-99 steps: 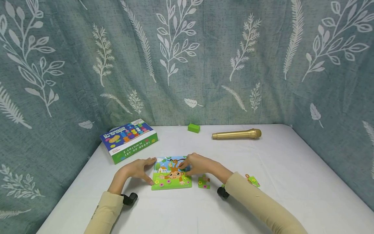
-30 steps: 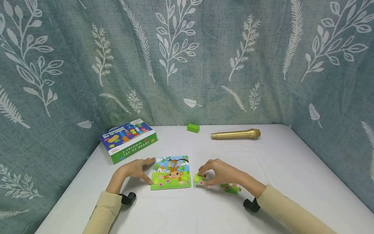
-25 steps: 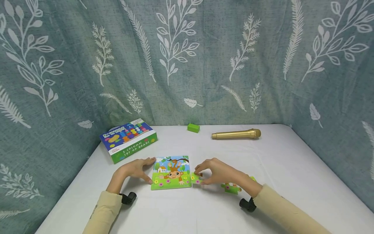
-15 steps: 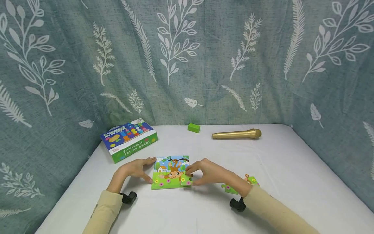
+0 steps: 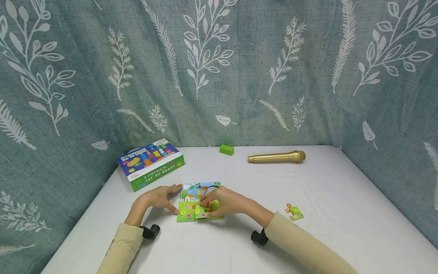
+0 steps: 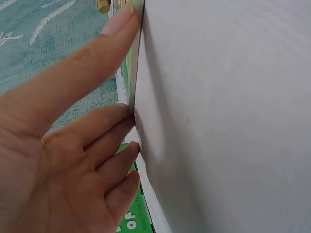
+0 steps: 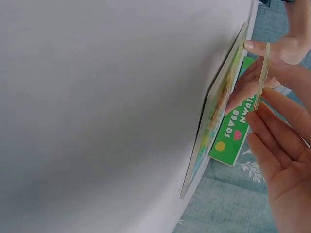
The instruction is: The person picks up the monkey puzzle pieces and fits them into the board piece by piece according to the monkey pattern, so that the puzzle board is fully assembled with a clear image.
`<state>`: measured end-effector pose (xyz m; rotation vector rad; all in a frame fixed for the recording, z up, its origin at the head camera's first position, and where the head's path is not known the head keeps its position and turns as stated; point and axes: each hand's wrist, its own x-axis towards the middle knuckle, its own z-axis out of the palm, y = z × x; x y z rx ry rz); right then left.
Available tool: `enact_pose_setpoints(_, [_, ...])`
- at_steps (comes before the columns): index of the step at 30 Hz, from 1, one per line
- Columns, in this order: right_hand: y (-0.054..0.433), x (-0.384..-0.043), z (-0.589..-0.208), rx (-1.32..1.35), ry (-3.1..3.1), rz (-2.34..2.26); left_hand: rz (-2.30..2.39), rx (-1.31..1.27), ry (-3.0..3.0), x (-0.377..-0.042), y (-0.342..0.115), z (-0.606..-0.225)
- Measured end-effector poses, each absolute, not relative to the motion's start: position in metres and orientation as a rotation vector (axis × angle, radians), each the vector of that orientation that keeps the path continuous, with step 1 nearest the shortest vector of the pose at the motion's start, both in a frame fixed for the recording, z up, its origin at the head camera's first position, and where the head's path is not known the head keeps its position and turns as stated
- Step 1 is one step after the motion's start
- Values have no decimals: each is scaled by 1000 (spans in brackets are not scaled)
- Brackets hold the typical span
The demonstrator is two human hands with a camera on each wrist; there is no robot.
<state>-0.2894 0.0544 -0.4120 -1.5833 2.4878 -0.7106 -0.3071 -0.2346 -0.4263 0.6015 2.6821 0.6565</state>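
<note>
The square monkey jigsaw board (image 5: 187, 187) lies on the white table, its lower middle hidden by my right hand. Along its left side my left hand (image 5: 158, 198) spreads thumb and fingers, the thumb at the near corner and the fingertips at the far one. In the left wrist view the thumb (image 6: 82, 63) lies fairly straight against the board's edge. My right hand (image 5: 227, 199) pinches a green jigsaw piece (image 5: 200, 214) with flowers over the board. From the right wrist, that piece (image 7: 263, 77) shows edge-on between thumb and fingers, apart from the board.
One loose jigsaw piece (image 5: 295, 212) lies right of the right forearm. A bead-set box (image 5: 154, 165) sits at back left, a green block (image 5: 227, 149) at back centre, and a gold microphone (image 5: 277, 157) at back right. A patterned curtain (image 5: 219, 76) hangs behind.
My right hand has carried the flowered piece leftward from the table onto the space over the board. The forearm now covers where another loose piece lay. My left hand stays put.
</note>
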Motion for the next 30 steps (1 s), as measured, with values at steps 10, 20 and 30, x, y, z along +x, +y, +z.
enact_pose_setpoints(10, [25, -296, -415, -1616, 2488, -618, 643, 592, 2677, -307, -235, -426])
enact_pose_setpoints(20, [6, -302, -424, -1605, 2516, -540, 659, 600, 2681, -308, -235, -427])
enact_pose_setpoints(30, [0, -302, -426, -1543, 2531, -504, 657, 601, 2673, -307, -235, -426])
